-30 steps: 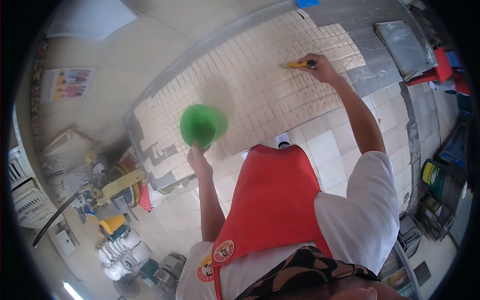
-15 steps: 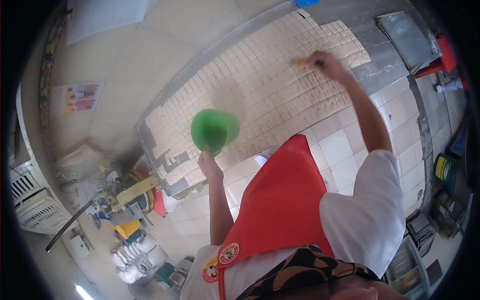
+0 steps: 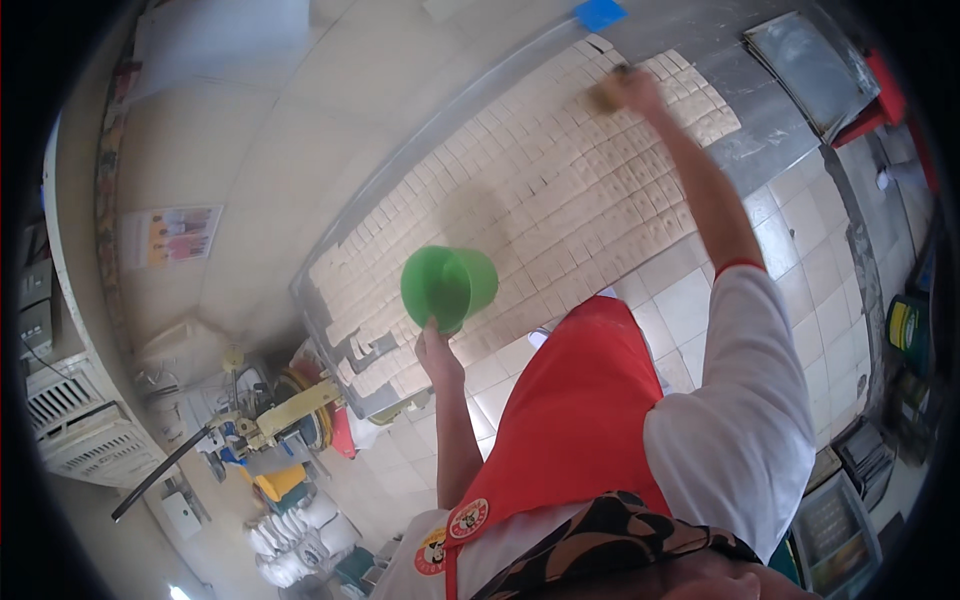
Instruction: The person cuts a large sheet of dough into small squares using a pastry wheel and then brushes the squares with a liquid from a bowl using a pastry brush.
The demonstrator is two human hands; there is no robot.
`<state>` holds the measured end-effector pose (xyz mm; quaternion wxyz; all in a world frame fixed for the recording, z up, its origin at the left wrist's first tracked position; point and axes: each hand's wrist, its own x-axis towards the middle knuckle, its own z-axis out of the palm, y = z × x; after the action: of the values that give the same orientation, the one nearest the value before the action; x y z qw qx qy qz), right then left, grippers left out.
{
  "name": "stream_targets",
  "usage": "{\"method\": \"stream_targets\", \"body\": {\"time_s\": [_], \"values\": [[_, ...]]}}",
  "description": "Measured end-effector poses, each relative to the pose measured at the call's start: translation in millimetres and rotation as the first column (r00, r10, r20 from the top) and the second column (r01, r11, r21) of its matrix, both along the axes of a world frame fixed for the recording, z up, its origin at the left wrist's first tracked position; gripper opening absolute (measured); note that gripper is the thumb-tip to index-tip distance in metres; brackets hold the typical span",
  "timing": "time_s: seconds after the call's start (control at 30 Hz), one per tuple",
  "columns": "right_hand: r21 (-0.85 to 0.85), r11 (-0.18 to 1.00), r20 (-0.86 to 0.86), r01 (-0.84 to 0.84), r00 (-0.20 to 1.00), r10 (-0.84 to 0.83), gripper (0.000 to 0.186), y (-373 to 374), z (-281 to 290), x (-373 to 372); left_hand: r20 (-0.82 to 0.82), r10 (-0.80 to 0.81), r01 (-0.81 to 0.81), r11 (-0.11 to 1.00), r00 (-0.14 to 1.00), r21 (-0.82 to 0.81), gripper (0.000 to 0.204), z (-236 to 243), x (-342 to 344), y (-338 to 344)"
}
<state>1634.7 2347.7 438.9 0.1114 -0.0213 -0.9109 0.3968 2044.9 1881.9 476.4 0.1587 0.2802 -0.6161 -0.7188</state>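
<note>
My left hand (image 3: 436,352) grips a green plastic bucket-like cup (image 3: 478,279) by its near rim, its mouth tipped partly toward me. What lies inside is too dim to make out. My right hand (image 3: 638,92) is closed around a brush (image 3: 604,96), blurred by motion, with its tan end over the far part of the dough. Below both hands, many flat pale dough pieces (image 3: 560,205) with small dimples lie in close rows across a grey metal worktable (image 3: 765,140).
A blue piece (image 3: 600,14) lies at the table's far edge. Metal trays (image 3: 810,75) rest at the right end, beside something red. A machine with a cream-coloured arm (image 3: 295,412) stands at the lower left. A tiled wall (image 3: 330,130) runs behind the table.
My right hand has moved farther away across the dough with the brush. The cup in my left hand sits slightly lower and more to the right in view, as the whole view has shifted.
</note>
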Motion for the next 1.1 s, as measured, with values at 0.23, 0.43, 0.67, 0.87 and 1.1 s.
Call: {"method": "stream_targets", "body": {"time_s": [0.23,0.43,0.67,0.87,1.1], "values": [[0.554,0.824,-0.228,0.121,0.974,0.010,0.023,50,-1,-58,0.058,0.030,-0.028,0.999,0.998,-0.038,0.037,20,7,3],[0.414,0.784,0.010,-0.463,0.863,0.505,0.025,-217,-7,61,0.077,0.090,-0.082,0.991,0.993,-0.103,0.037,20,21,-12],[0.246,0.916,-0.054,0.317,0.948,-0.314,0.039,5,10,-43,0.071,0.108,-0.100,0.989,0.992,-0.109,0.033,7,68,-63],[0.774,0.634,-0.160,-0.008,0.965,0.208,0.015,-78,-53,68,0.115,-0.042,0.062,0.983,0.992,-0.173,0.030,-23,41,-117],[-0.299,0.891,-0.271,-0.340,0.926,0.263,0.020,-310,122,264,0.231,-0.078,0.189,0.840,0.970,-0.509,0.050,-29,15,-183]]}}
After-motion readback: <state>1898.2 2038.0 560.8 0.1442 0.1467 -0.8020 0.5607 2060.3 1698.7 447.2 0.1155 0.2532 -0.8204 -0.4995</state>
